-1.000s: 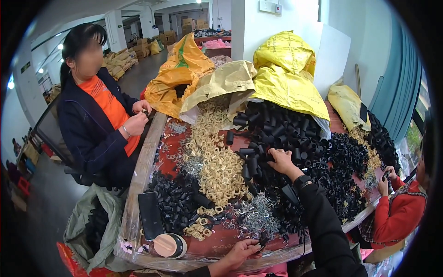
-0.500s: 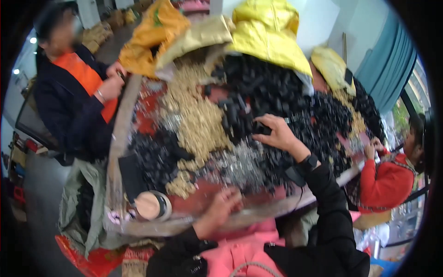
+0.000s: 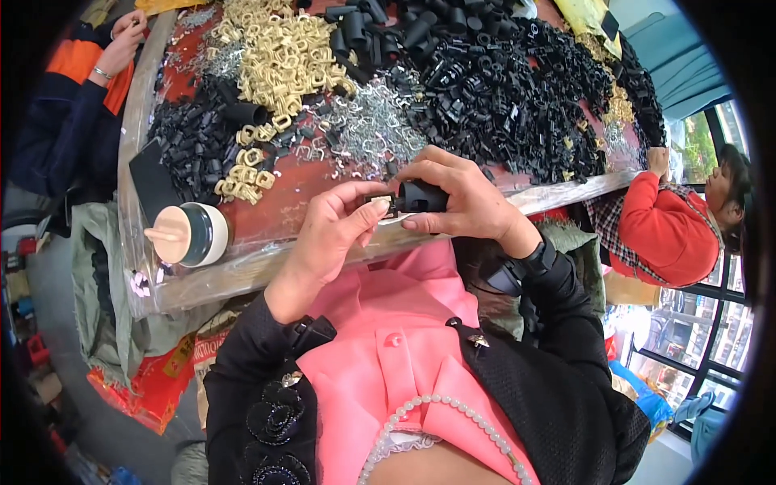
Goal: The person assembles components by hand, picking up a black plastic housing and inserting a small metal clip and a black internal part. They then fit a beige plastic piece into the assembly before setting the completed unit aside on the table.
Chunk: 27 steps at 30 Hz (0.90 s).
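Both my hands meet above the table's near edge. My right hand [image 3: 469,198] is wrapped round a black hollow cylinder [image 3: 422,196] that lies on its side. My left hand [image 3: 327,230] pinches a small black part with a pale gold piece [image 3: 386,204] between thumb and forefinger. This part is up against the cylinder's left end; whether it sits inside cannot be made out. Just beyond my hands lies a heap of silver wire clips [image 3: 368,117], with gold square rings [image 3: 283,61] to its left and small black plastic parts [image 3: 501,97] to its right.
A wooden-lidded jar [image 3: 202,234] stands at the table's near left corner beside a flat black slab [image 3: 153,178]. Plastic wrap covers the wooden table rim [image 3: 242,279]. One person [image 3: 77,105] stands at the left, another in red [image 3: 659,222] at the right. A grey-green sack [image 3: 93,299] hangs at the left corner.
My view has tilted down toward my body. My right hand has come back from the black heap with the cylinder, and my left hand has risen off the table edge to meet it.
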Each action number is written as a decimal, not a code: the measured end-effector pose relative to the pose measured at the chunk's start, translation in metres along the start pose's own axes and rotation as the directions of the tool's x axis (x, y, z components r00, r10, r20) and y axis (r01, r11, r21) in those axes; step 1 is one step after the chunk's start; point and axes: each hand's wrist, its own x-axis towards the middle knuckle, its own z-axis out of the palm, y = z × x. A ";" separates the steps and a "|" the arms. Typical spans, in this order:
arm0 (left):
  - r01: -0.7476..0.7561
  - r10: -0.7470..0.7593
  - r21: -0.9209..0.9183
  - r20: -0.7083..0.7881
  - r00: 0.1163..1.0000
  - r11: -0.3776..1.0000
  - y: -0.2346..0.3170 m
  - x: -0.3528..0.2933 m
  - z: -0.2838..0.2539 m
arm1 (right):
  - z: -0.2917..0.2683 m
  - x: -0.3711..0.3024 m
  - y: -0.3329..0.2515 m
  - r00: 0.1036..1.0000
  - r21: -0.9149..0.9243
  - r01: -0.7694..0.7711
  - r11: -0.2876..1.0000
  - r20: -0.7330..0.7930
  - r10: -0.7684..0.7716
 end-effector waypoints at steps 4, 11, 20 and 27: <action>-0.078 0.079 0.194 0.000 0.997 0.978 -0.003 -0.004 0.006 | 0.005 -0.012 -0.001 0.994 0.317 -0.108 0.942 0.014 0.110; -0.041 0.030 0.226 0.052 0.998 0.973 -0.009 -0.002 0.002 | 0.016 -0.016 -0.010 0.950 0.342 -0.297 0.892 0.007 0.314; 0.048 -0.050 0.198 0.004 0.999 0.979 -0.017 -0.002 0.001 | 0.043 -0.021 -0.005 0.858 0.452 -0.412 0.791 -0.101 0.504; 0.125 -0.113 0.203 -0.069 0.991 0.971 -0.019 0.000 0.000 | 0.057 -0.024 -0.003 0.834 0.606 -0.358 0.710 -0.134 0.535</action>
